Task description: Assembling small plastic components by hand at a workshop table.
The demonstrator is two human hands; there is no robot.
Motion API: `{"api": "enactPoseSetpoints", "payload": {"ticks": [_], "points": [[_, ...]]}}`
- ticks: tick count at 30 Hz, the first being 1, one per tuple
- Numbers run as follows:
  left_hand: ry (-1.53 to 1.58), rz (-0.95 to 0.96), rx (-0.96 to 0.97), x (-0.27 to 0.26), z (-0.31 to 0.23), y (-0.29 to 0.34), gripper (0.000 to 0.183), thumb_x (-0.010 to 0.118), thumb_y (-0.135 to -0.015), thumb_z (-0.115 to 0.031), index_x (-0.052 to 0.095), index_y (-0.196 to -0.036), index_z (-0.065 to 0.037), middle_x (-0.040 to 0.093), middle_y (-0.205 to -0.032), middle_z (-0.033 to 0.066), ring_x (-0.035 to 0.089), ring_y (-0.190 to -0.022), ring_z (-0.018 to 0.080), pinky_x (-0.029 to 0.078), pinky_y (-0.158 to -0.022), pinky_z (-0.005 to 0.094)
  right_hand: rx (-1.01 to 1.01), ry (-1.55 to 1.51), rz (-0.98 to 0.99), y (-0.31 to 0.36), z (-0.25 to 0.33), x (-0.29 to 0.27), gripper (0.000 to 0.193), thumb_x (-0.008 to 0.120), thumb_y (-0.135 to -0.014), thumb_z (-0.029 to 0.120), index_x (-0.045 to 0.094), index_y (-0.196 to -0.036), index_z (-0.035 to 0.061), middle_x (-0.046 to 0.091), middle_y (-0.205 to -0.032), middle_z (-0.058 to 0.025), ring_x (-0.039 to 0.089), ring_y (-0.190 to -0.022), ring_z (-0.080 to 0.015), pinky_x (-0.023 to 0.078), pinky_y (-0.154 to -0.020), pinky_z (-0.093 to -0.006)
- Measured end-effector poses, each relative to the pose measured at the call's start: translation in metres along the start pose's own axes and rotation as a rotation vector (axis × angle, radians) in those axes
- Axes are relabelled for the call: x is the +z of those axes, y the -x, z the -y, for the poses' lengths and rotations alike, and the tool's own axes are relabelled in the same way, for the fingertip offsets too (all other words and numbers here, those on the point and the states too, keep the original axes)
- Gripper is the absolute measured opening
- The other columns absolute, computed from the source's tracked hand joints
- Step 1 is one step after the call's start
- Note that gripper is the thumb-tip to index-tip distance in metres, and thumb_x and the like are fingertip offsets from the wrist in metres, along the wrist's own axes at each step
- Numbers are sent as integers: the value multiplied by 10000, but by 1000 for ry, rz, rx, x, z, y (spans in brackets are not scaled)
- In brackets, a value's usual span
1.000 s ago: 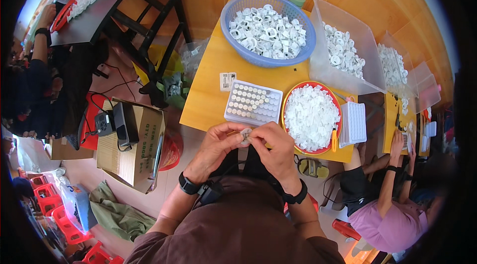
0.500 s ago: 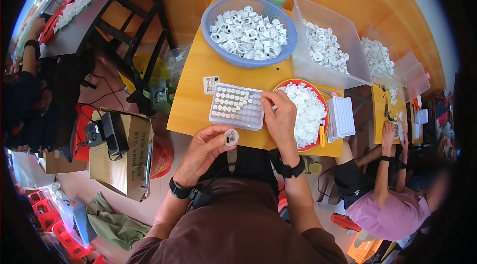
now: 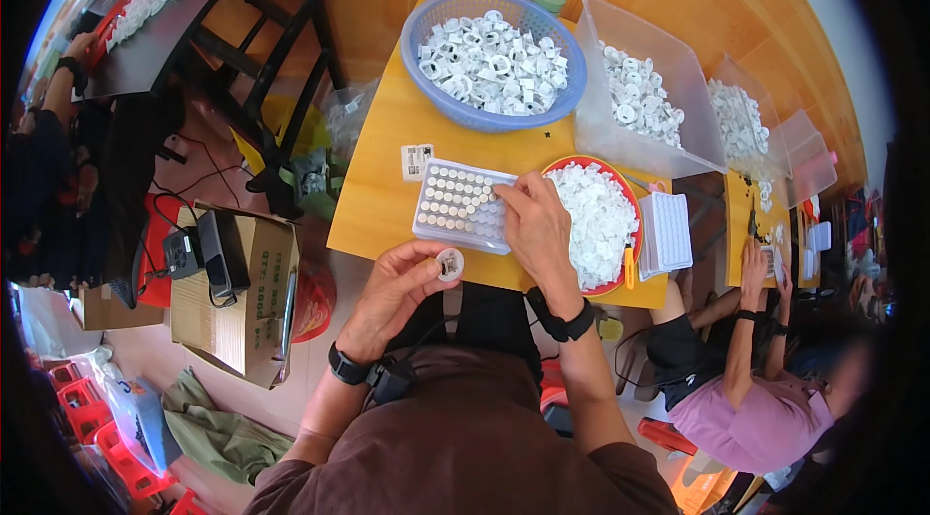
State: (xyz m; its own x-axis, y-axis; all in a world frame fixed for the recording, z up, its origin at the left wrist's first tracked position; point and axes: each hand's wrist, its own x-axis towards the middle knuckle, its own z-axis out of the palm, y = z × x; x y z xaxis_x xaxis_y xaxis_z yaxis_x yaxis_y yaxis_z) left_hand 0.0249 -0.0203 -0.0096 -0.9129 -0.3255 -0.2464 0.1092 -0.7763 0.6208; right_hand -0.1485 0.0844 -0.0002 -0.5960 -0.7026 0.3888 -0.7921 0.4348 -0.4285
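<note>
My left hand (image 3: 394,290) pinches a small round white plastic part (image 3: 449,264) with a darker inside, held just off the table's near edge. My right hand (image 3: 536,222) reaches over the right side of a clear tray (image 3: 463,239), thumb and forefinger closed together at its discs. Whether a disc is between those fingertips is hidden. Rows of small pale round discs (image 3: 449,209) fill the left part of the tray, and bare round pockets show at its right. A red round tray (image 3: 632,275) heaped with small white pieces (image 3: 588,215) lies just right of my right hand.
A blue basket (image 3: 419,87) and a clear bin (image 3: 683,161) of white parts stand at the back. On the right are a yellow-handled cutter (image 3: 629,268) and stacked white trays (image 3: 668,232). A printed card (image 3: 417,162) lies behind the disc tray. A co-worker (image 3: 746,399) sits at right.
My right hand has moved left and slightly down, its fingertips now further in over the tray's discs. The left hand keeps hold of the round part. The whole view has shifted slightly.
</note>
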Motion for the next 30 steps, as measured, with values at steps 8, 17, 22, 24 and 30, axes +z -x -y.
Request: {"api": "enactPoseSetpoints", "payload": {"ticks": [8,17,22,24,30], "points": [[-2,-10,-16,2,1,0,215,598,-833,-84,570,-1024,10,612,-960,101,616,-878,184,527,-808,329,122,-182,-33,5,-11,-3,149,601,-740,15,662,-872,47,542,-750,-86,558,-757,-257,452,-662,-350],[1,16,-34,4,-2,-1,208,587,-848,-92,588,-1037,-5,598,-981,67,590,-907,154,508,-818,311,76,-113,-26,4,-3,1,130,638,-717,19,639,-846,32,544,-729,-87,554,-735,-259,452,-644,-339],[-2,-5,-30,-1,-1,0,244,593,-844,-110,564,-1059,0,603,-992,86,598,-914,170,509,-830,322,121,-419,-38,15,23,-15,119,636,-709,-22,623,-822,14,577,-744,-94,562,-679,-241,446,-600,-309],[13,14,-36,1,-1,-2,243,595,-842,-107,565,-1060,-3,601,-1004,81,592,-924,161,507,-829,314,184,-544,-10,25,42,-26,129,632,-705,-28,623,-827,15,588,-762,-100,564,-709,-258,451,-617,-320],[33,23,-10,10,-1,-2,208,592,-838,-62,588,-1042,-19,606,-998,69,587,-917,146,496,-830,309,-159,-410,-229,40,60,-17,172,671,-651,-62,630,-796,20,603,-754,-80,565,-656,-229,447,-569,-298]]}}
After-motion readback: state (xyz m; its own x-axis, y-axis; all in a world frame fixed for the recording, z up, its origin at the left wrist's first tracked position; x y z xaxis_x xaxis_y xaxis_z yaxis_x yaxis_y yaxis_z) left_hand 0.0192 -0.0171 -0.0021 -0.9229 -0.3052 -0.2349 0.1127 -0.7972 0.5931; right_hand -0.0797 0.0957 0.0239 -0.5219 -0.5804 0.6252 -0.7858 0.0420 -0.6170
